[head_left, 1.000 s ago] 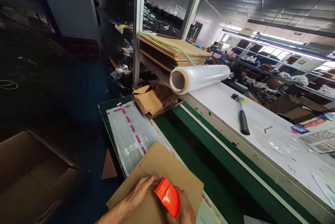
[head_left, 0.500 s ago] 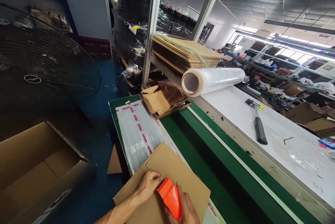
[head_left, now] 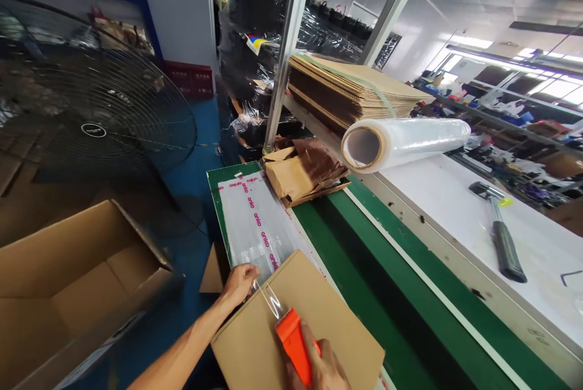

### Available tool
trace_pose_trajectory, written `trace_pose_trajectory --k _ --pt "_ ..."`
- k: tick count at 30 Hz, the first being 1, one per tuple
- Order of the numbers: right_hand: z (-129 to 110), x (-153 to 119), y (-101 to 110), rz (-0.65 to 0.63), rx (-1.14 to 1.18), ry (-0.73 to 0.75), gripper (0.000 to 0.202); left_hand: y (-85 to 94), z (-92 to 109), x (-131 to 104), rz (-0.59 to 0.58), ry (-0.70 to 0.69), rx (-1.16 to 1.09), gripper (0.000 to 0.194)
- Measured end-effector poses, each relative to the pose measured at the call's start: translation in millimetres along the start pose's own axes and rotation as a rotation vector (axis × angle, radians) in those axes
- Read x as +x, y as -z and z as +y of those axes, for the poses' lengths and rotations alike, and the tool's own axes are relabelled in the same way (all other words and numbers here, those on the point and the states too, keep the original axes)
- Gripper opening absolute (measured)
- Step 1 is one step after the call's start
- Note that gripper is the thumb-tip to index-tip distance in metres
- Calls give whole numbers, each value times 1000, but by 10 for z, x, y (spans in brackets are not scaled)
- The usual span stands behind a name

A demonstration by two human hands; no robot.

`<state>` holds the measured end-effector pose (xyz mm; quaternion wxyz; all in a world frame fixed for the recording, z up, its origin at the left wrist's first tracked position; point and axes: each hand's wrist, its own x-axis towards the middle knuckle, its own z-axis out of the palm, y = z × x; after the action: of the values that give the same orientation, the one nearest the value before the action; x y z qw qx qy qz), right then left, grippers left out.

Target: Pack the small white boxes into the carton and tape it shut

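My right hand (head_left: 321, 361) is closed round an orange tape dispenser (head_left: 295, 341) above a brown cardboard box (head_left: 334, 311). From the dispenser a strip of clear tape (head_left: 269, 300) stretches up and left to my left hand (head_left: 242, 283), whose fingers pinch its free end near the box's far left edge. Under the far end of the box lies a flat pack in clear wrap with pink "anko" print (head_left: 246, 220). Part of the dispenser's lower end is hidden by my right hand.
An open cardboard carton (head_left: 86, 256) stands at left, below a large black fan (head_left: 104, 98). A torn carton (head_left: 291, 174) sits on the green conveyor (head_left: 364, 256). At right are a film roll (head_left: 410, 141), stacked cardboard sheets (head_left: 355, 86) and a hammer (head_left: 503, 238).
My left hand has moved up and left, away from the dispenser, and a length of clear tape now spans between them. The view has shifted, so the surroundings appear displaced.
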<state>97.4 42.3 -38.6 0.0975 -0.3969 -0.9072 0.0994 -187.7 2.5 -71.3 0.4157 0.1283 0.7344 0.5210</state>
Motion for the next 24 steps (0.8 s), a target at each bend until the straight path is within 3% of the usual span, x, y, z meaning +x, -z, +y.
trace_pose_trajectory --k 8,11,16,18,22,24 --pt "-53 81 -16 -64 -83 -3 64 -94 -246 63 -51 -85 178 49" --pt "-65 86 6 -79 -88 -17 61 -7 -284 62 3 -152 298 39" --pt "-133 150 144 -128 -50 -54 62 166 -220 -86 75 -306 432 38" --pt "-175 213 275 -178 -16 -37 63 155 -151 -210 58 -470 511 40" --pt "-223 331 586 -283 14 25 59 67 -72 -407 -333 -997 948 57" --pt "-164 304 704 -289 -38 34 58 42 -73 -428 -422 -1142 1117 69"
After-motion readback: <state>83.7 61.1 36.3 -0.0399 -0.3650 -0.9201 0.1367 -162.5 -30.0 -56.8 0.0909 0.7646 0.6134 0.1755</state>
